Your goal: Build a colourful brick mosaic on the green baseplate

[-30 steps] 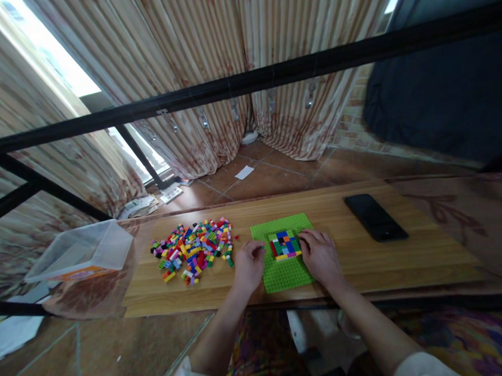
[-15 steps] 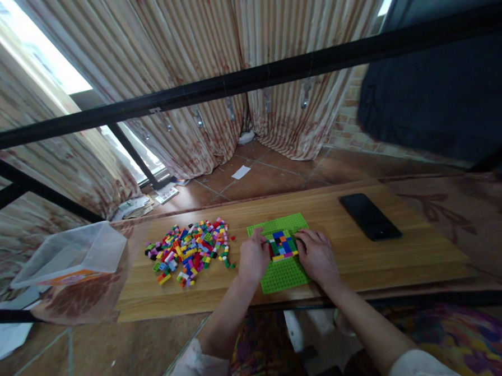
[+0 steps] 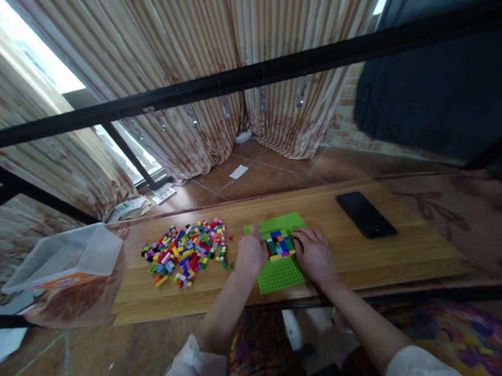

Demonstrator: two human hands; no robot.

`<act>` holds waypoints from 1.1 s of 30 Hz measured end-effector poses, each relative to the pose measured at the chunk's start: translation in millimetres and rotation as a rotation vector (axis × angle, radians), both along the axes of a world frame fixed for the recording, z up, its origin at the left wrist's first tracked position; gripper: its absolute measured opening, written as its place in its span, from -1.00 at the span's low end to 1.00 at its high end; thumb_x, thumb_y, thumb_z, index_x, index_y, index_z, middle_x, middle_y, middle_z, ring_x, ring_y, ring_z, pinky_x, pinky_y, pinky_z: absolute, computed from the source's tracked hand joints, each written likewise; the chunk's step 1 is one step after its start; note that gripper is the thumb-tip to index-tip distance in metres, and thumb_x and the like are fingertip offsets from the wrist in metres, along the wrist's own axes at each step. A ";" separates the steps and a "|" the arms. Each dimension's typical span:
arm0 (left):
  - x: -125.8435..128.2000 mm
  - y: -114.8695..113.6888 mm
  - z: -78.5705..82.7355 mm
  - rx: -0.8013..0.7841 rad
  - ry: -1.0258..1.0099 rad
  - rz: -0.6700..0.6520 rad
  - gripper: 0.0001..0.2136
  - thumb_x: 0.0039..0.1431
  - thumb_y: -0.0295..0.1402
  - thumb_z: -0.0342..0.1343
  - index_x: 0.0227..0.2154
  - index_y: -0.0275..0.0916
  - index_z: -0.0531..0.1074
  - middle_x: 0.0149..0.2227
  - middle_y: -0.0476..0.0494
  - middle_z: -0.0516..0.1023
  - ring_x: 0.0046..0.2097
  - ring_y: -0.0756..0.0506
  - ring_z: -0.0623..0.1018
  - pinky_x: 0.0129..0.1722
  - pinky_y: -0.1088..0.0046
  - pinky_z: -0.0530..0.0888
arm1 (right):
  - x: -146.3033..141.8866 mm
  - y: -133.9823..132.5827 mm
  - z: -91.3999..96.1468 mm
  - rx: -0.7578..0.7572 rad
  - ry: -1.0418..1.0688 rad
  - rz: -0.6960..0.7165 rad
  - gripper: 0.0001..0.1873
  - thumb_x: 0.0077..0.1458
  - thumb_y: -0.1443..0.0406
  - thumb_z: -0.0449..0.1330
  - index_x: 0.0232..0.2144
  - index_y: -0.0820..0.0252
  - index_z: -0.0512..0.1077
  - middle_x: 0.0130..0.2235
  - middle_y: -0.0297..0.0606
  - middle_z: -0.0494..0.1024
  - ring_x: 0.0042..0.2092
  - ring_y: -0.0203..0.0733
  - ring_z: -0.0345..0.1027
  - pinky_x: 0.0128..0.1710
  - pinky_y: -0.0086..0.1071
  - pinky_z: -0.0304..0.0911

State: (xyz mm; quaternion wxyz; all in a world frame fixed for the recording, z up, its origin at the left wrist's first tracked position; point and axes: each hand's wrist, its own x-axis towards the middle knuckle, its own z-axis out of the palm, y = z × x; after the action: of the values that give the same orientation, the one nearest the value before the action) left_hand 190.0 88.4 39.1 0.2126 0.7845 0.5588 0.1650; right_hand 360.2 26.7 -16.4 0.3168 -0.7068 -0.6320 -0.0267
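A green baseplate [image 3: 281, 273] lies on the wooden table [image 3: 405, 247] in front of me. A small patch of coloured bricks [image 3: 279, 244] is built on its middle. My left hand [image 3: 250, 254] rests on the plate's left side with fingers curled against the brick patch. What it pinches, if anything, is hidden. My right hand [image 3: 313, 255] lies on the plate's right side, fingertips touching the patch's right edge. A pile of loose coloured bricks [image 3: 184, 250] lies to the left of the plate.
A black phone [image 3: 366, 214] lies at the table's back right. A clear plastic tub [image 3: 61, 259] stands off the table's left end. A black metal bar [image 3: 245, 76] crosses the view above. Striped curtains and tiled floor lie beyond.
My left hand has moved right and forward onto the plate, up against the brick patch. My right hand has stayed at the patch's right edge.
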 end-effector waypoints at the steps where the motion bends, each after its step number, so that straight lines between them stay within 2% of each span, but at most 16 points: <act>1: 0.1 0.5 -0.5 0.001 -0.006 0.003 -0.51 0.02 -0.61 0.04 0.07 -0.29 0.28 -0.32 -0.15 0.60 -0.26 -0.12 0.59 -0.25 0.43 0.46 | 0.0 0.1 -0.1 0.001 -0.001 0.001 -0.76 0.17 0.33 0.04 -0.20 0.17 0.49 -0.07 -0.17 0.52 -0.06 -0.06 0.26 -0.06 -0.19 0.15; 5: -0.7 0.8 -5.3 -0.010 -0.089 0.032 -0.51 0.01 -0.62 0.05 0.06 -0.27 0.28 -0.28 -0.13 0.59 -0.26 -0.08 0.59 -0.23 0.47 0.46 | 0.0 0.1 0.1 -0.009 0.001 0.000 -0.76 0.17 0.33 0.04 -0.20 0.17 0.49 -0.07 -0.16 0.52 -0.06 -0.05 0.26 -0.05 -0.18 0.15; 11: -3.8 -0.3 -11.4 -0.138 -0.317 0.128 -0.52 -0.02 -0.65 0.06 0.03 -0.28 0.31 -0.26 -0.12 0.59 -0.25 -0.03 0.60 -0.20 0.50 0.48 | 0.0 -0.6 0.7 -0.003 0.017 0.005 -0.75 0.17 0.34 0.03 -0.19 0.16 0.48 -0.08 -0.16 0.51 -0.05 -0.06 0.26 -0.05 -0.18 0.14; 18: -4.1 2.2 -10.3 -0.156 -0.370 0.183 -0.69 0.10 -0.53 0.08 -0.05 -0.34 0.37 -0.27 -0.20 0.61 -0.26 -0.06 0.60 -0.24 0.45 0.49 | 0.6 -0.7 1.1 0.006 0.022 0.015 -0.74 0.16 0.34 0.02 -0.19 0.16 0.48 -0.08 -0.15 0.51 -0.05 -0.04 0.26 -0.06 -0.17 0.14; 23: -1.5 4.1 -13.2 -0.180 -0.396 0.218 -0.69 0.06 -0.53 0.15 -0.08 -0.38 0.40 -0.31 -0.20 0.61 -0.28 -0.06 0.59 -0.25 0.46 0.48 | 0.8 -0.8 1.2 -0.010 0.016 0.014 -0.75 0.16 0.34 0.02 -0.19 0.17 0.48 -0.08 -0.15 0.51 -0.05 -0.04 0.25 -0.06 -0.17 0.14; 29: -1.2 7.7 -18.6 -0.212 -0.411 0.267 -0.69 0.01 -0.52 0.22 -0.12 -0.33 0.43 -0.34 -0.14 0.61 -0.30 -0.05 0.59 -0.29 0.47 0.48 | 0.7 -1.0 1.9 -0.023 0.007 0.013 -0.76 0.17 0.35 0.03 -0.19 0.17 0.47 -0.07 -0.16 0.51 -0.05 -0.05 0.25 -0.05 -0.19 0.13; 33: -1.3 15.1 -25.2 -0.262 -0.413 0.296 -0.75 -0.02 -0.49 0.25 -0.22 -0.34 0.48 -0.41 -0.11 0.61 -0.38 -0.02 0.58 -0.37 0.51 0.46 | 0.9 -0.8 2.0 -0.018 -0.004 0.014 -0.76 0.17 0.35 0.03 -0.19 0.17 0.47 -0.08 -0.15 0.51 -0.05 -0.05 0.25 -0.06 -0.18 0.13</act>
State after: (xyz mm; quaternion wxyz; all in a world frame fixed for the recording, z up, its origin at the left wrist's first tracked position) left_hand 188.7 103.5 13.9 0.3951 0.6100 0.6287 0.2767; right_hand 361.1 25.9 -14.4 0.3092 -0.7050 -0.6379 -0.0203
